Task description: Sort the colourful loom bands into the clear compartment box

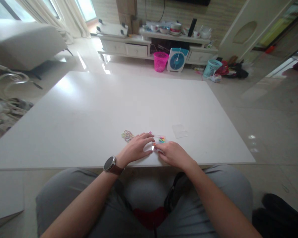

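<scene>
Far and left of my hands (154,150) the table (89,109) lies open; bands (127,135) and lid (179,131) flank them.

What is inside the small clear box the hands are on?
The clear box shows small bright pieces, pink, yellow and green, at its uncovered far end. The left hand and right hand cover its near part, so the contents there cannot be seen.
</scene>
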A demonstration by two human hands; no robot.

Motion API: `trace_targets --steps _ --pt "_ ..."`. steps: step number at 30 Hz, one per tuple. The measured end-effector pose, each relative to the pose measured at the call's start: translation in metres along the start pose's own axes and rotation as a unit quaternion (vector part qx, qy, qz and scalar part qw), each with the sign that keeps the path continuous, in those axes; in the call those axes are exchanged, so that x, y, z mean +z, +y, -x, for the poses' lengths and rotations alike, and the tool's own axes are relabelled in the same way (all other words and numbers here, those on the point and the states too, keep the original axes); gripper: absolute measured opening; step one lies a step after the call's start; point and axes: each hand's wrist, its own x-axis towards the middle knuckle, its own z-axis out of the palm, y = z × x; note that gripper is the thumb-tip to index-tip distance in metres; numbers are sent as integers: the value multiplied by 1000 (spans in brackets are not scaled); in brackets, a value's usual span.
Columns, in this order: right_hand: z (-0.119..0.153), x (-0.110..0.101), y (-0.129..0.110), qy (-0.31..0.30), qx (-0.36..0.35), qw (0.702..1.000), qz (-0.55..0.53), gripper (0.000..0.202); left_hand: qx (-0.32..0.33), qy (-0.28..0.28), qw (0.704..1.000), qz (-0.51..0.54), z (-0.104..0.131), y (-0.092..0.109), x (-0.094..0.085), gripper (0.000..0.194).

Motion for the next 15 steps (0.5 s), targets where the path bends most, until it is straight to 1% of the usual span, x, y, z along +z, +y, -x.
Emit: trace_targets --steps 5,8,10,12,15 --pt "2 -6 2 9 33 999 15 24 -45 39 998 -5 -1 -4 -4 41" --pt "2 -7 3 21 43 999 16 24 -56 43 997 -29 -1 -10 0 43" --pt "2 -7 3 22 44 999 12 25 -58 35 997 -34 -1 -14 3 37" --pt "1 -7 3 20 46 999 10 26 -60 30 997 -32 0 -17 6 28" --pt "1 -6 3 21 45 999 14 27 -63 31 997 -23 -1 -19 6 19"
